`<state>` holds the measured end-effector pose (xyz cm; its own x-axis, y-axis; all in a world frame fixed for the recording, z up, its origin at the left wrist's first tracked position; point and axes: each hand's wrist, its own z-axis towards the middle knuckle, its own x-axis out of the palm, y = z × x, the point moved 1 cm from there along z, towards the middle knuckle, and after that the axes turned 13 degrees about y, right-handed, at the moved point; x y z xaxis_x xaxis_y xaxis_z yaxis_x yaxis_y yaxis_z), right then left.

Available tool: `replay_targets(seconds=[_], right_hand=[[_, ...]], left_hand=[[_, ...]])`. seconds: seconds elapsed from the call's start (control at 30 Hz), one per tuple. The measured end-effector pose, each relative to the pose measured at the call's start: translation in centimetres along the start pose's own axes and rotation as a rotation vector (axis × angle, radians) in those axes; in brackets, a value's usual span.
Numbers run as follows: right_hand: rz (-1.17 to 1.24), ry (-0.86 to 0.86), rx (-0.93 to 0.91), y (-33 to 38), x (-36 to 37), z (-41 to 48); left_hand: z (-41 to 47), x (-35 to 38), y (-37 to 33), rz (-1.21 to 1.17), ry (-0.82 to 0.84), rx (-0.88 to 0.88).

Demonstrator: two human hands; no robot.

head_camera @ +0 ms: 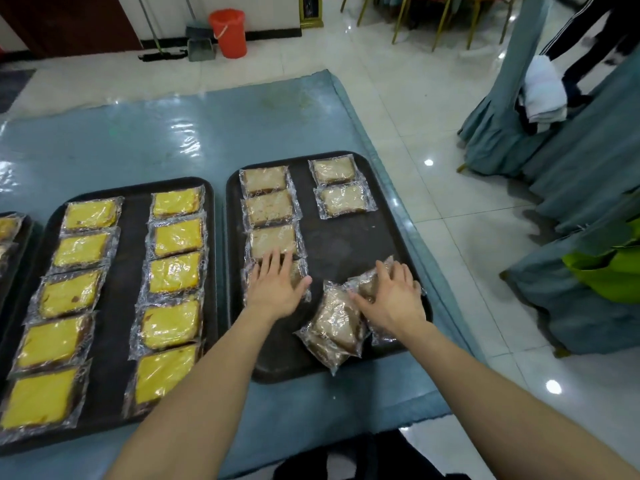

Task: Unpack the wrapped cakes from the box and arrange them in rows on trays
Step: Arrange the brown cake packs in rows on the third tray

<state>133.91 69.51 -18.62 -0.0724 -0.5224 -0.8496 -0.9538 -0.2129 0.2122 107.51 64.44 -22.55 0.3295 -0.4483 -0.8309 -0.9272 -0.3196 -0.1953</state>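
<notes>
A dark tray [343,237] on the right holds brown cakes in clear wrap. Three lie in its left column [268,206], with a fourth under my left hand [277,282], whose straight fingers press flat on it. Two more wrapped brown cakes [341,187] lie at the top of the right column. Near the tray's front right, a loose pile of wrapped brown cakes [334,323] lies askew. My right hand [391,296] rests on top of that pile, fingers spread over one of the cakes. The box is not in view.
A second dark tray [121,306] to the left is filled with two columns of yellow wrapped cakes [173,271]. A third tray edge [14,233] shows at far left. The table has a blue cloth under plastic [173,133]. Draped chairs [588,202] stand to the right.
</notes>
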Motion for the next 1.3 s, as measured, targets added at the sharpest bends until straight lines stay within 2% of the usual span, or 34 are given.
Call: replay_targets(seconds=[0.07, 0.2, 0.33, 0.5, 0.8, 1.07, 1.3], right_hand=[[-0.017, 0.041, -0.003, -0.9, 0.2, 0.1], [-0.052, 0.096, -0.073, -1.9, 0.4, 0.4], [-0.05, 0.088, -0.122, -2.1, -0.1, 0.7], [-0.052, 0.026, -0.23, -1.1, -0.8, 2.1], [0.055, 0.088, -0.426, 6.6, -3.9, 9.3], [0.107, 0.07, -0.466, 15.4, -6.3, 20.1], [-0.008, 0.133, -0.451, 18.9, -7.0, 27.2]], left_hand=[[0.6, 0.3, -0.2, 0.001, 0.093, -0.038], [0.8, -0.7, 0.0, -0.04, 0.081, -0.048], [0.5, -1.2, -0.2, -0.098, -0.054, -0.033], [0.5, -1.3, 0.6, -0.08, -0.108, -0.059], [4.9, -5.7, 5.4, -0.153, -0.141, -0.101], [12.3, -10.4, 8.3, -0.162, -0.152, -0.037], [17.6, -11.6, 9.1, -0.139, -0.18, 0.052]])
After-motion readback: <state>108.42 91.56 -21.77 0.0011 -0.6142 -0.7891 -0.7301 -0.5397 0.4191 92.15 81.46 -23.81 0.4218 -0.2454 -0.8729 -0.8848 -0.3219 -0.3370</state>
